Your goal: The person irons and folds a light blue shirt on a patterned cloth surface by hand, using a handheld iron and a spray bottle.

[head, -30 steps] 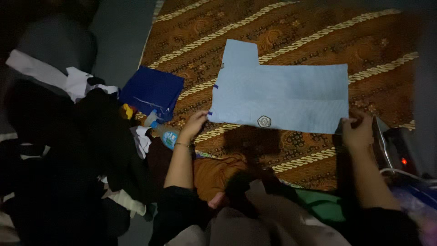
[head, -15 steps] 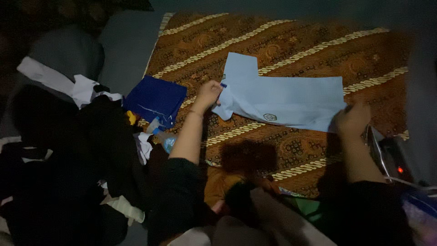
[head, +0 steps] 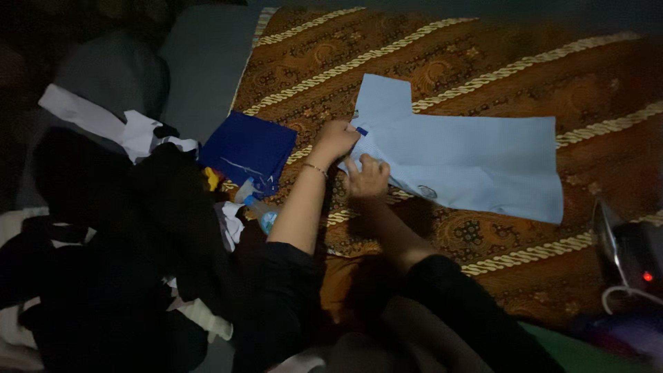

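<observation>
Patterned mat (head: 483, 62) under pale-blue shirt (head: 469, 162)

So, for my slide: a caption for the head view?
Both hands grip the left end of a light blue shirt on a patterned brown cloth.

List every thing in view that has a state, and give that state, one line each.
light blue shirt: lying flat on the mat, left edge gathered up by both hands.
left hand: closed on the shirt's left edge.
right hand: pressing on the shirt beside the left hand.
dark blue cloth: folded, lying at the mat's edge.
iron: standing off the shirt, red light on.
pile of clothes: heaped, unfolded.
patterned mat: spread flat.
</observation>
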